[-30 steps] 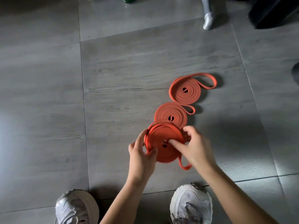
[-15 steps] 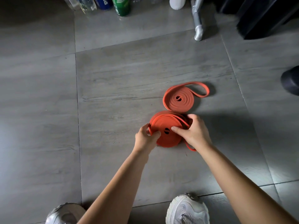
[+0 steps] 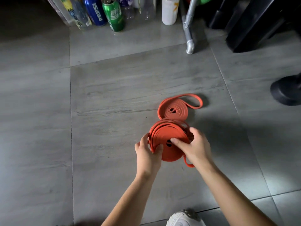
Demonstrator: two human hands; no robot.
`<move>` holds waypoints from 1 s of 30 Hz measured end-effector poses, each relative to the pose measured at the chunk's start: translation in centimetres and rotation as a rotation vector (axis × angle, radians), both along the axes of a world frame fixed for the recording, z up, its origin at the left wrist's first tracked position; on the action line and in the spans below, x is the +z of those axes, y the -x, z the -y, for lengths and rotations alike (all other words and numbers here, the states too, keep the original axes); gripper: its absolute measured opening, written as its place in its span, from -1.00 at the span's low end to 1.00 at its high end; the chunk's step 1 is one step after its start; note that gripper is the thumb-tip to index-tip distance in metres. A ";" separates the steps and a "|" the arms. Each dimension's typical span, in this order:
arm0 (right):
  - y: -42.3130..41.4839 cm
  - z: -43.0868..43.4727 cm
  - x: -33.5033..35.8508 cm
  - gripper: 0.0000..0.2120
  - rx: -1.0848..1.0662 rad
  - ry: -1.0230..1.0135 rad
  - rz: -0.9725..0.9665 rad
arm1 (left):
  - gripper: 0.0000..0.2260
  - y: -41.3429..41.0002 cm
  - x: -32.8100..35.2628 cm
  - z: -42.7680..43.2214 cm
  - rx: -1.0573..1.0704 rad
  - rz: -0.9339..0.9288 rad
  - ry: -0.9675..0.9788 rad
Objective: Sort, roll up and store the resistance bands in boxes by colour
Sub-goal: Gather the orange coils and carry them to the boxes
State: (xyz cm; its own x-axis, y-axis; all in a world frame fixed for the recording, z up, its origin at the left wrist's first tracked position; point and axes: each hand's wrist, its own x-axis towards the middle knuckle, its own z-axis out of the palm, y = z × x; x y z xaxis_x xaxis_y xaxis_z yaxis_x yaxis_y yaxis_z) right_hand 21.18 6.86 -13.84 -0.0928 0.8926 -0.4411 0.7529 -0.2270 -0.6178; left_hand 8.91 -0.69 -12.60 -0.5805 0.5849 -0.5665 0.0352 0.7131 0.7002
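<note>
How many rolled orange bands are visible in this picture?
2 for sure: a flat coil on the floor, and nearer, a bundle gripped by the left hand and the right hand. The bundle may hide a second coil.

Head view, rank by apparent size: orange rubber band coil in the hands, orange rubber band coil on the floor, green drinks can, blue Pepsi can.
1. Held orange rubber band coil; nearer the camera, so unsure.
2. Orange rubber band coil on the floor.
3. Green drinks can and blue Pepsi can: look alike.
</note>
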 end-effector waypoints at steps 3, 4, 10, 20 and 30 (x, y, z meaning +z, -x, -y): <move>-0.2 -3.8 0.5 -0.13 -0.015 -0.009 0.016 | -0.55 0.1 0.2 -3.9 -0.030 0.005 -0.049; -0.1 -5.2 0.5 -0.11 -0.015 -0.008 0.021 | -0.58 0.2 0.2 -5.3 -0.033 0.028 -0.067; 0.9 -10.7 -0.5 -0.28 0.004 0.133 0.046 | -0.44 1.7 -1.1 -10.3 -0.009 0.136 0.023; 2.9 -13.9 3.3 0.11 0.375 0.043 0.621 | -0.76 1.9 -2.0 -11.8 0.079 0.395 0.166; 5.1 -17.0 2.0 0.12 1.056 -0.179 0.406 | -0.63 2.0 -1.2 -12.4 0.003 0.355 0.240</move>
State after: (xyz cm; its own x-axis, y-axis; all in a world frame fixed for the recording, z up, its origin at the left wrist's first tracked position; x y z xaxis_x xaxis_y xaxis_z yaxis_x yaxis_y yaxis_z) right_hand 16.04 23.83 -11.85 -0.7131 0.5068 -0.4843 0.6667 0.7039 -0.2450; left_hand 6.94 11.72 -13.78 -0.3263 0.4109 -0.8513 -0.1801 0.8571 0.4827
